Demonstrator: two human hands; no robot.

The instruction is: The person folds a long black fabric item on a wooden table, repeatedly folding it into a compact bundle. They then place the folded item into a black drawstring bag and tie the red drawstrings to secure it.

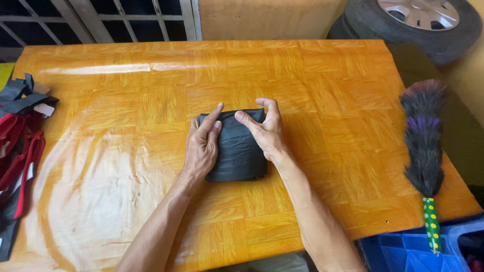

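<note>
Black cloth [236, 151]; orange parquet-patterned table [312, 80]; purple-grey duster [423, 141].

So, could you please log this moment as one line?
left hand: flat on folded black cloth | right hand: pinching its top edge | table: feather duster at right

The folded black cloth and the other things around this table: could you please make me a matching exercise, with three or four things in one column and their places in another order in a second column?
Things:
1. folded black cloth
2. dark, purple-banded feather duster with a green flowered handle
3. pile of red and black strapped bags
4. black car tyre with a silver hubcap

Places:
A. beyond the far right corner of the orange wood-pattern table
B. left edge of the table
C. middle of the table, under the left hand and right hand
D. right edge of the table

Pairs: 1-C, 2-D, 3-B, 4-A
</note>
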